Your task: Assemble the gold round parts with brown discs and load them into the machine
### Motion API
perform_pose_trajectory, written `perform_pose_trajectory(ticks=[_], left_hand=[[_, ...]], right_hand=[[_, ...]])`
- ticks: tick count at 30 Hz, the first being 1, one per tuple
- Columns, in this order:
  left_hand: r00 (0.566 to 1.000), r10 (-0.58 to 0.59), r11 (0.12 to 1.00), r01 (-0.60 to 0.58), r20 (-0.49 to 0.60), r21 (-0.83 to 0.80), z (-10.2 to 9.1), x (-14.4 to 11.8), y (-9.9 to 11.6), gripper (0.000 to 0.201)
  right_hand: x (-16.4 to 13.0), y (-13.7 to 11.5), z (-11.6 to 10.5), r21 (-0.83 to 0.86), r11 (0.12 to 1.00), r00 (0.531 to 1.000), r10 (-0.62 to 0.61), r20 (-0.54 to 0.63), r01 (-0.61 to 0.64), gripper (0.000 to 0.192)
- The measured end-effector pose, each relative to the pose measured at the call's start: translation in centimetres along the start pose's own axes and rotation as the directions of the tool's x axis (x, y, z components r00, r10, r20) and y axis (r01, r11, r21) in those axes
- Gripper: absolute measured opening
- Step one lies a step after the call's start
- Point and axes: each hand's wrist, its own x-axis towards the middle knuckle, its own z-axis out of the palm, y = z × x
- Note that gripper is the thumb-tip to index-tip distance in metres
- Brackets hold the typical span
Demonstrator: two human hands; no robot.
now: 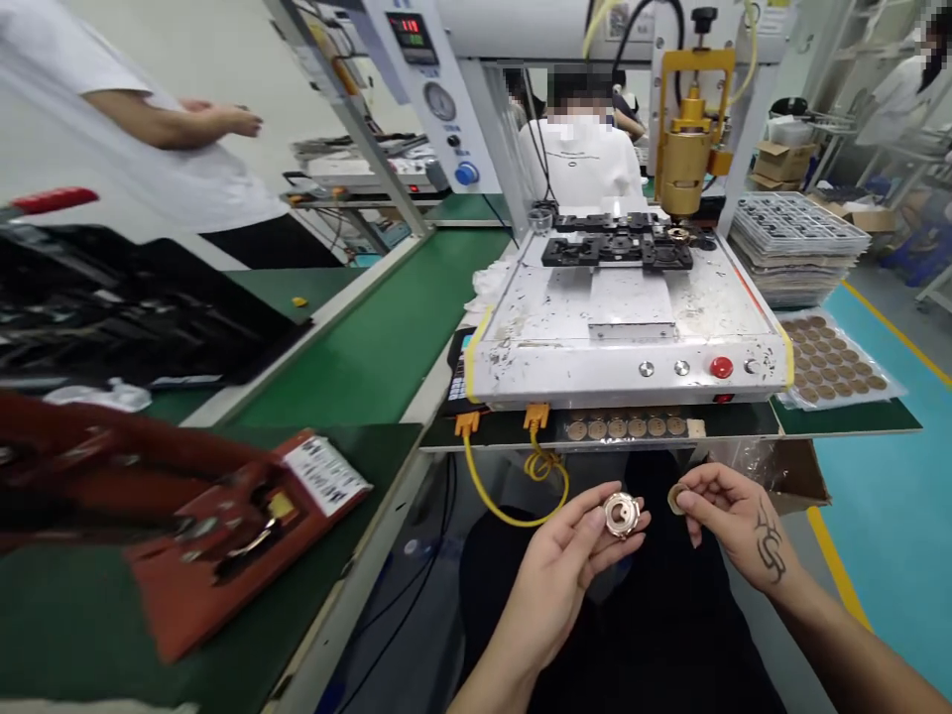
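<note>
Brass glints in both hands below the front edge of the white machine (625, 327). The left hand (572, 555) pinches a round metal fitting (622, 515) between thumb and fingertips, fingers closed on it. The right hand (733, 516), just beside, has its fingers clamped on a small brass disc (676, 498); the two parts are near each other, not touching. Under the machine's front, a narrow strip (632, 427) holds a row of similar discs. To the machine's right, a clear tray (837, 359) lies filled with rows of brown discs, and behind it stands a stack of trays (795, 243).
</note>
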Motion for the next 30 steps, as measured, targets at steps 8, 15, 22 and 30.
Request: perform_pose_trajectory(ticks=[8,15,22,30], left_hand=[[0.997,0.068,0.995,-0.067,0.019,-0.073,-0.4,-1.8,-0.3,0.049],[0.996,0.086,0.993,-0.083,0.024,-0.088,-0.8,-2.5,-0.1,0.044],[0.993,0.119,0.992,-0.118,0.017,-0.037,-0.9,-3.1,0.0,0.048],[0.996,0.084,0.985,-0.08,0.016,-0.152,-1.3,-3.2,-0.1,0.044]], right_hand=[[-0.2,-0.1,1.3,0.051,0.993,0.982,0.097,0.161,-0.106,0.035],[-0.7,-0.7,1.6,0.137,0.951,0.936,0.234,0.261,-0.276,0.038],[-1.1,-0.9,1.7,0.031,0.98,0.942,0.18,0.283,-0.197,0.035],[-0.8,-0.7,1.7,-0.093,0.988,0.945,0.142,0.296,-0.119,0.034]])
